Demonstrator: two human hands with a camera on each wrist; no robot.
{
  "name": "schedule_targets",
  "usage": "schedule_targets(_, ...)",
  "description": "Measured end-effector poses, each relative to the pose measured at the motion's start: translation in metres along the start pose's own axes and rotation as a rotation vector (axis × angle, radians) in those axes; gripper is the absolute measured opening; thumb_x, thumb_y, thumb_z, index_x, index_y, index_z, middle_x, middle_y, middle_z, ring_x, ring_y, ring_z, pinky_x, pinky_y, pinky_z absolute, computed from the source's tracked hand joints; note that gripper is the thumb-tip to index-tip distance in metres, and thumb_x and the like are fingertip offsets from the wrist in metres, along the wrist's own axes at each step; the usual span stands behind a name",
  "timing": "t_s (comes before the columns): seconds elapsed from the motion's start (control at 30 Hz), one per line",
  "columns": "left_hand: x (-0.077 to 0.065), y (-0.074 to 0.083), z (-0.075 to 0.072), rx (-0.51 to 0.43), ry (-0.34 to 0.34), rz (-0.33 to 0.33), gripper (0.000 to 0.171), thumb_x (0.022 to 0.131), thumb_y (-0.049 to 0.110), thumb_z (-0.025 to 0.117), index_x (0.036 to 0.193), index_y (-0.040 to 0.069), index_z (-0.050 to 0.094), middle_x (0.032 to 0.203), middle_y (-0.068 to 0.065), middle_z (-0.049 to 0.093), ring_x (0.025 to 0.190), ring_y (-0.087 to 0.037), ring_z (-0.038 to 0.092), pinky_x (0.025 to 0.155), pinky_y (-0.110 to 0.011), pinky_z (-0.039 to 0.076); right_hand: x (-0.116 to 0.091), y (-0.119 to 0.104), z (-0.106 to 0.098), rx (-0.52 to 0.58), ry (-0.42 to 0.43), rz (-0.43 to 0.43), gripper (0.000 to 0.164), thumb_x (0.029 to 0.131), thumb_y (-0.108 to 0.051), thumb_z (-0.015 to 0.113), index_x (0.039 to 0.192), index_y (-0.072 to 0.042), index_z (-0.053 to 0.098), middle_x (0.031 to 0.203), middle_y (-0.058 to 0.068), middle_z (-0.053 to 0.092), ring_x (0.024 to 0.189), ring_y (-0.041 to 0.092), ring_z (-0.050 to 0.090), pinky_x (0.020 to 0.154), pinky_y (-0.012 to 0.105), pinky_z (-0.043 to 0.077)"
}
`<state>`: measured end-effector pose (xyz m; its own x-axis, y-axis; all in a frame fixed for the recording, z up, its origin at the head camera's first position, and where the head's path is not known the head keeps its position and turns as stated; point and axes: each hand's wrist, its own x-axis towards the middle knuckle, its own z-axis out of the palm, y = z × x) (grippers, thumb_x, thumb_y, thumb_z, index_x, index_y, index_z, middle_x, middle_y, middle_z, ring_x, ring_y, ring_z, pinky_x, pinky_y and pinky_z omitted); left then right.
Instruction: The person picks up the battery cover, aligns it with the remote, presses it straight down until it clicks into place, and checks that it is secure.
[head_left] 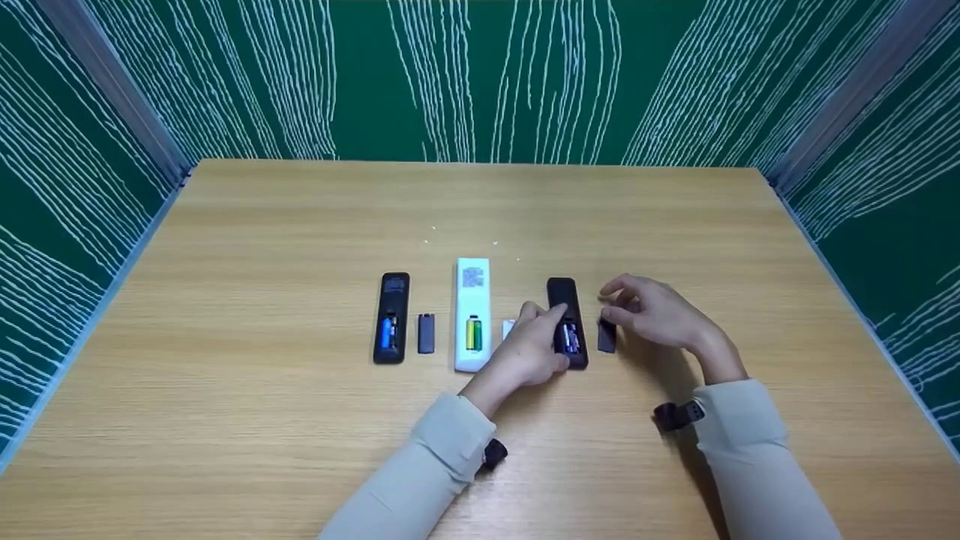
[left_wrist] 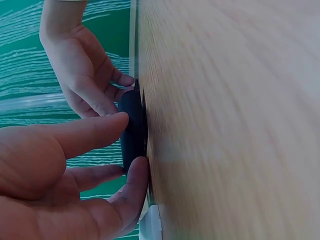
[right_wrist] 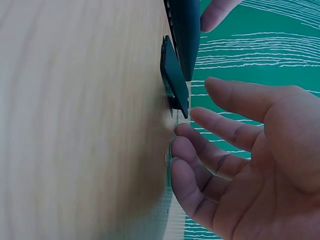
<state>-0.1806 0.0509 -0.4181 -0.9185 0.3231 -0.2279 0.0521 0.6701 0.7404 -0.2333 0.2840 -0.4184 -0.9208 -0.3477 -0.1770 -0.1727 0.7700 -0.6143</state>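
A black remote control [head_left: 562, 292] lies back up on the table, dark batteries [head_left: 571, 339] showing in its uncovered compartment. My left hand [head_left: 529, 351] holds this remote, thumb and fingers at its sides, as the left wrist view also shows. Just right of it lies a small black battery cover [head_left: 607, 339]. Loosely bent, the fingers of my right hand [head_left: 660, 311] hover at the cover's far end. In the right wrist view that cover [right_wrist: 175, 75] rests tilted beside the remote, with the fingertips apart from it.
Left of my hands lie a white remote [head_left: 472, 300] with green and yellow batteries [head_left: 474, 334] and another black remote [head_left: 391, 304] with a blue battery [head_left: 387, 332]. A dark cover [head_left: 426, 334] sits between them. A white cover [head_left: 508, 328] is partly hidden by my left hand.
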Motion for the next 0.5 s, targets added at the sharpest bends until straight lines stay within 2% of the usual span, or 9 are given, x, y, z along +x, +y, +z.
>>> schedule_targets(0.27, 0.0007, 0.0006, 0.0001, 0.004, 0.002, -0.001, 0.085, 0.091, 0.004, 0.079, 0.166, 0.014, 0.039, 0.142, -0.009, 0.047, 0.117, -0.020, 0.057, 0.106, -0.029, 0.049, 0.0007, 0.0019, -0.0001, -0.006, 0.005, -0.016, 0.031, 0.107, -0.025, 0.064, 0.133, -0.007, 0.067, 0.118, 0.015, 0.069, 0.103, 0.030, 0.064, 0.087, 0.040, 0.050)
schedule_targets(0.5, -0.0001, -0.0009, -0.0011, -0.003, 0.007, 0.021, 0.084, 0.091, 0.003, 0.079, 0.165, 0.010, 0.039, 0.141, -0.011, 0.047, 0.118, -0.021, 0.057, 0.107, -0.029, 0.049, 0.0006, 0.0029, -0.0007, -0.016, 0.023, -0.059, 0.020, 0.105, -0.019, 0.067, 0.119, -0.006, 0.073, 0.107, 0.011, 0.070, 0.093, 0.025, 0.060, 0.079, 0.036, 0.047)
